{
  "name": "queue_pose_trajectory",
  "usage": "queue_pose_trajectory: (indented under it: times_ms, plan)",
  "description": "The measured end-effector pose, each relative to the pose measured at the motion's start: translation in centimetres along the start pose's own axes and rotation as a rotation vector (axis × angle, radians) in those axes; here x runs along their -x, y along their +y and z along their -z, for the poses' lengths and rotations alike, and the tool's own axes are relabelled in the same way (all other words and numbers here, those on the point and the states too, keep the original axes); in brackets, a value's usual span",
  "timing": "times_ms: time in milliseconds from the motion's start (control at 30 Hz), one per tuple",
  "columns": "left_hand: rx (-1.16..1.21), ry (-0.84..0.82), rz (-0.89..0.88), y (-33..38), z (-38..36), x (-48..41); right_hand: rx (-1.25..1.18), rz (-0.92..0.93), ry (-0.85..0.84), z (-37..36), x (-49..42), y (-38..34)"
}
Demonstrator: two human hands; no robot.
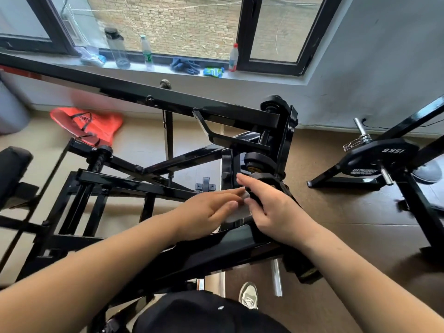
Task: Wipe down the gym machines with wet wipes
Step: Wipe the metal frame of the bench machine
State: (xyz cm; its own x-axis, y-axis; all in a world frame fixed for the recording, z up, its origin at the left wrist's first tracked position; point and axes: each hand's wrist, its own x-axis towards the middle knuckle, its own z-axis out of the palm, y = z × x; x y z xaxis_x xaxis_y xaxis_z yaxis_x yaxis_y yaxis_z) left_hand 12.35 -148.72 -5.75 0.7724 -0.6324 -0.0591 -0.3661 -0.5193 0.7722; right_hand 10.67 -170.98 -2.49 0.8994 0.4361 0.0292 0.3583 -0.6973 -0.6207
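A black steel gym machine [168, 104] with beams, pivots and a threaded post fills the middle of the head view. A white wet wipe [236, 213] lies bunched between my two hands, against the machine's frame near a black knob. My left hand [206, 211] holds the wipe with its fingers stretched toward the knob. My right hand [269, 207] curls its fingers and thumb round the black knob [255, 199] and touches the wipe's upper edge. Most of the wipe is hidden by both hands.
The windowsill [264, 79] carries bottles, blue gloves [185, 66] and a green wipe pack [213, 72]. An orange bag [89, 123] lies on the floor at left. A rack with a 15 kg plate [382, 157] stands at right. My shoe [248, 295] is below.
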Motion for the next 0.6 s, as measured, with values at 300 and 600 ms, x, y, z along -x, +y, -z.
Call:
queue_pose_trajectory:
  times_ms: [300,600]
  plan:
    - [0.373,0.234,0.377,-2.2,0.2,2.7,0.533,0.104,-0.304,-2.0,-4.6,-1.9]
    - [0.328,0.532,0.61,-2.5,1.9,10.1,0.554,0.204,-0.638,-4.3,-8.4,-2.6]
